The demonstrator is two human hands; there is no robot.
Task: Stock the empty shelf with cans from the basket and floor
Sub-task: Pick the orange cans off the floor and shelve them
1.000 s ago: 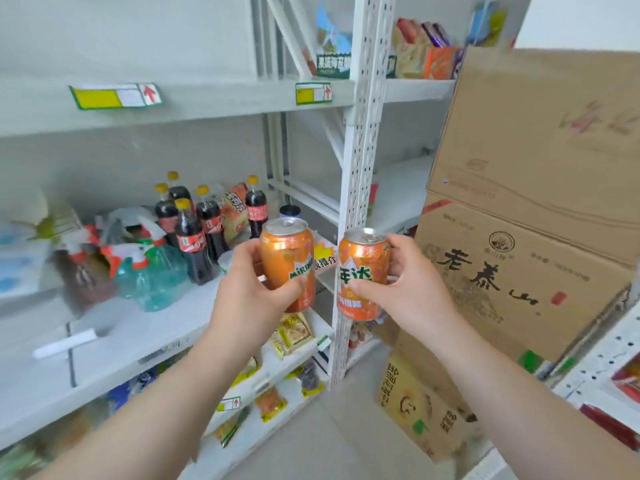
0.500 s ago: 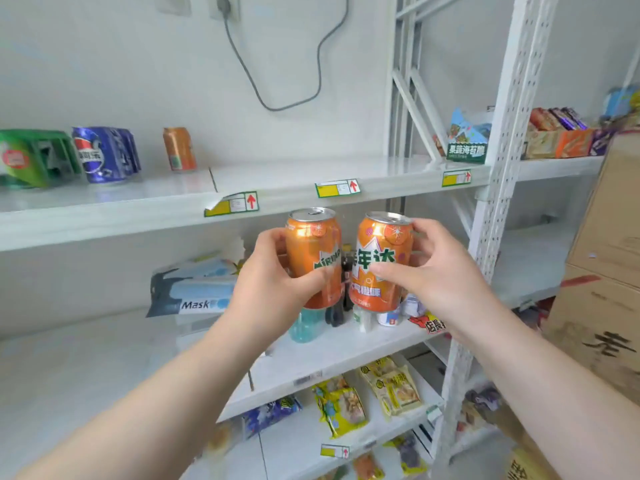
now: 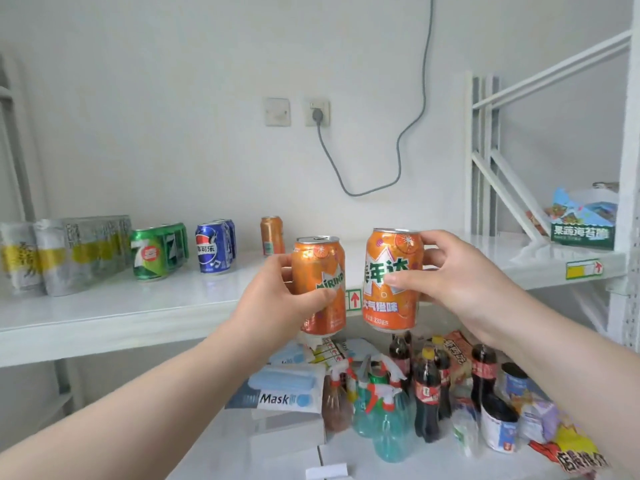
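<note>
My left hand (image 3: 277, 306) grips an orange Mirinda can (image 3: 320, 271), held upright just in front of the white upper shelf (image 3: 138, 306). My right hand (image 3: 460, 282) holds a second orange can (image 3: 393, 292) beside it, the two cans a small gap apart. On the shelf stand one orange can (image 3: 272, 235) at the back, blue Pepsi cans (image 3: 214, 249), green 7-Up cans (image 3: 157, 251) and silver-yellow wrapped cans (image 3: 62, 254) at the left.
Below is a shelf with cola bottles (image 3: 427, 393), spray bottles (image 3: 384, 417), a Mask pack (image 3: 277, 398) and snack packets. A grey cable (image 3: 398, 150) hangs from a wall socket. A white upright post (image 3: 627, 202) and a seaweed snack box (image 3: 583, 230) stand at the right.
My view has swung left and up from the cardboard boxes to the upper shelf. Both hands have carried the orange cans up to shelf height.
</note>
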